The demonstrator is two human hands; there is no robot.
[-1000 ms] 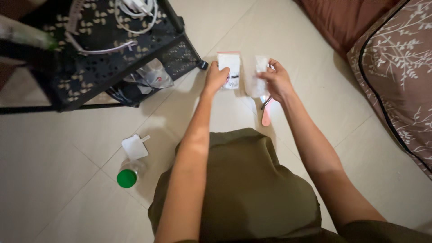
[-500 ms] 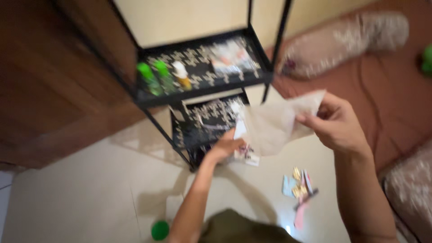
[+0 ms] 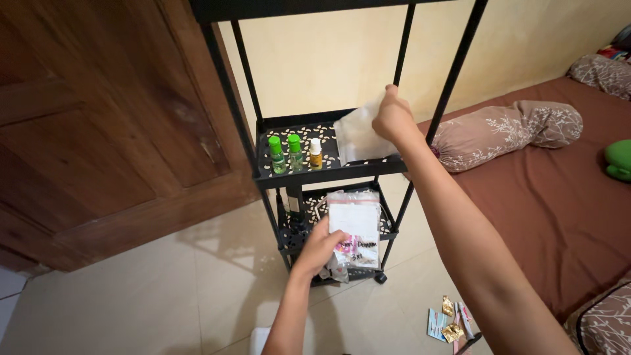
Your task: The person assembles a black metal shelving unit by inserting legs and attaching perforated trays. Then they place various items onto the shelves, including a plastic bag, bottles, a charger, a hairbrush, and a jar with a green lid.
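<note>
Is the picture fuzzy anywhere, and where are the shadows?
Head view: mostly sharp; the small bottles on the black rack look crisp. The right hand holding the white plastic bag is slightly soft. The left hand grips a clear packet. Soft shadows of the rack fall on the tiled floor; no strong glare.

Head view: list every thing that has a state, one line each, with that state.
Left hand: closed on a clear packet.
Clear packet: held upright before the lower shelf.
Right hand: gripping a white bag.
White bag: resting on the middle shelf.
Two green-capped bottles: upright, capped.
Small orange bottle: upright, capped.
Bolster pillow: lying on the bed.
</note>
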